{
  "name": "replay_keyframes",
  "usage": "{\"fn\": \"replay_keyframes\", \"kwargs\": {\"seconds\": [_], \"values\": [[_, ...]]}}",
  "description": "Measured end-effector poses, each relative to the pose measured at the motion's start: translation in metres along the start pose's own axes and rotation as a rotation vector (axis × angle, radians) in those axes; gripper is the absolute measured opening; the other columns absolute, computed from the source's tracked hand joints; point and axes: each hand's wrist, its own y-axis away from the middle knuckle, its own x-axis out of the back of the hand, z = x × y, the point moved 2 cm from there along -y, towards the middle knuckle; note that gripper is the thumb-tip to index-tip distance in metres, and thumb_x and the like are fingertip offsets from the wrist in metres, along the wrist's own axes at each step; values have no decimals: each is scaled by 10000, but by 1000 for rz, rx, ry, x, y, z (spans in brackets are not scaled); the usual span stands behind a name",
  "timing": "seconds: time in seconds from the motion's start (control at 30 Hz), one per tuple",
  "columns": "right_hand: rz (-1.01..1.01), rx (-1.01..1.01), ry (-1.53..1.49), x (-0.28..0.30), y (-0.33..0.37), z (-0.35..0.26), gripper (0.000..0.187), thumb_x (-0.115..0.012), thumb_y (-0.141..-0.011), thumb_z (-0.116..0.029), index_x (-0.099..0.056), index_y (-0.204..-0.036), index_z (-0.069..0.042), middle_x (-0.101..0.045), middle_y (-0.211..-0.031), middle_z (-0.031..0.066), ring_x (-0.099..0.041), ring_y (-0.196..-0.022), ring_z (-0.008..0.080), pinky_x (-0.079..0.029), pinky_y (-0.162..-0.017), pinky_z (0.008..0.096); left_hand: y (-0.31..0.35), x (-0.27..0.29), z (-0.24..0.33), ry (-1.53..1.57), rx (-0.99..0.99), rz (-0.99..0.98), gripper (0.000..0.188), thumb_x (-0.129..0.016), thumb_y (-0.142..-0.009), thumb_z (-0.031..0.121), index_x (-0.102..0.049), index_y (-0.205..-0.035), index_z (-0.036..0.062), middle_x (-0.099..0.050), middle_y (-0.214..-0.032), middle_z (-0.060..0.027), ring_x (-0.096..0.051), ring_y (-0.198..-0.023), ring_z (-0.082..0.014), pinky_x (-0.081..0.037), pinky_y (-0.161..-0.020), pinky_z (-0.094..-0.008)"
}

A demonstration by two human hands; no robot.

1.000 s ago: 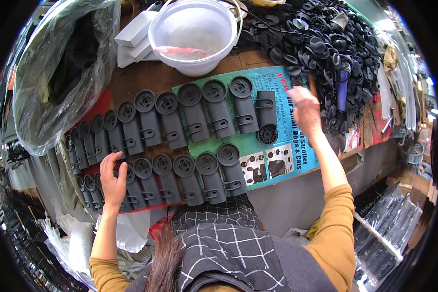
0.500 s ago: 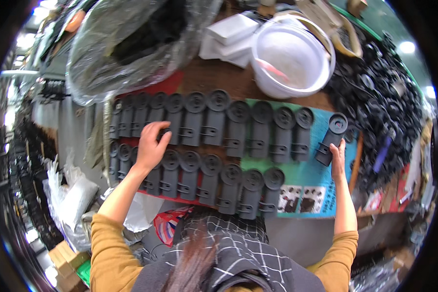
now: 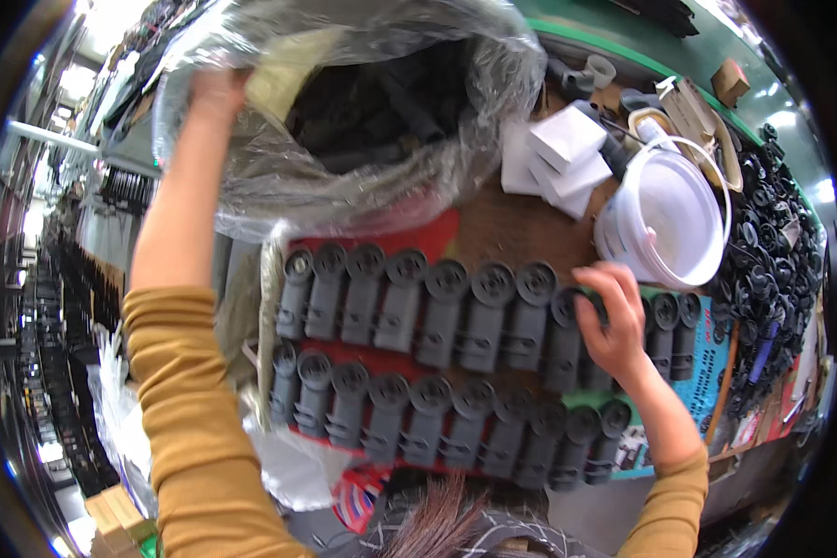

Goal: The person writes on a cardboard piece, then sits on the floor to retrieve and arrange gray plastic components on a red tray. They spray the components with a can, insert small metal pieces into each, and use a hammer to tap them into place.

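Grey parts [image 3: 444, 325] in 2 rows lie by the unclenched right hand [image 3: 614, 325]; left hand [image 3: 218, 91] at bag [image 3: 293, 191], grip unclear.

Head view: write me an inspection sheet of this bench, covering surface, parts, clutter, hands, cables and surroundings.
Surface: brown board, partly covered by a red sheet and a blue-green printed sheet.
Parts: dark grey parts in two rows, round ends pointing away from the person; more dark pieces inside the clear plastic bag.
Clutter: white blocks, white bucket, heap of small black pieces.
Left hand: at the bag's left side, blurred; grip unclear.
Right hand: fingers bent at the far row; grip unclear.
Cables: nothing seen for certain.
Surroundings: cardboard boxes at lower left, striped bag below the bench's near edge.
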Motion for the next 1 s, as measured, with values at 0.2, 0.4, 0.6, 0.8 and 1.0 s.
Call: {"fn": "replay_keyframes", "kwargs": {"seconds": [0.2, 0.4, 0.6, 0.8, 1.0], "values": [[175, 17, 35, -195, -224, -3, 427, -670, -827, -211, -555, -1137, 60, -561, -1145, 240, -545, -1056, 419, -452, -924, 444, -54, 22, -63, -79, 219, -306, 310, -519, -965, 153, -522, -1217, -26, -553, -1258, -171, -554, -1131, -267, -444, -1053, -383], [-223, -343, 476, -270, -265, 42, 585, -755, -725, -325, -557, -1123, 55, -580, -1136, 287, -533, -1099, 456, -443, -950, 465, -41, 51, -200, -1581, -156, -639, 907, -814, -690, 468, -434, -1327, -55, -566, -1259, -236, -555, -1173, -342, -463, -976, -391], [152, -992, -1148, -243, -215, -11, 369, -673, -761, -224, -598, -1043, 1, -643, -975, 123, -614, -879, 232, -470, -770, 365, -65, 57, -210, -1199, -121, -659, 927, -789, -626, 578, -534, -1280, -27, -619, -1194, -229, -602, -1103, -357, -462, -945, -428], [43, -1103, -1250, -274, -207, -18, 346, -629, -823, -270, -573, -1090, -56, -641, -1020, 65, -617, -882, 192, -468, -789, 356, -53, 0, -232, -985, 135, -838, 807, -776, -711, 536, -567, -1289, 13, -626, -1194, -153, -629, -1058, -239, -514, -893, -362], [172, -1022, -1551, -276, -222, -5, 343, -631, -835, -287, -570, -1108, -89, -645, -1041, 64, -626, -947, 221, -499, -848, 362, -68, 9, -227, -861, 229, -857, 1134, -613, -629, 829, -404, -1443, 67, -498, -1377, -192, -480, -1279, -292, -348, -1090, -400]]}}
